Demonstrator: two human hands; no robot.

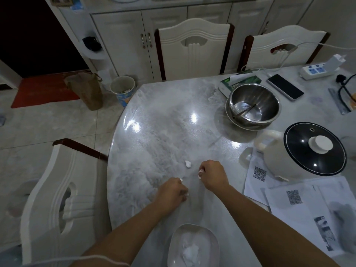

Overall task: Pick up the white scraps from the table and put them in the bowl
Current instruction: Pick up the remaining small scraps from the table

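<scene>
A white bowl sits at the near edge of the marble table, with several white scraps lying in it. One loose white scrap lies on the table just beyond my hands. My left hand is closed, with bits of white scrap showing at its fingers. To its right, my right hand is also closed, pinching white scraps at its fingertips. Both hands hover low over the table, between the loose scrap and the bowl.
A steel bowl with a utensil stands at the far right. A cream pot with a black lid sits on printed papers. Phone, tissue box and power strip lie behind. Chairs surround the table.
</scene>
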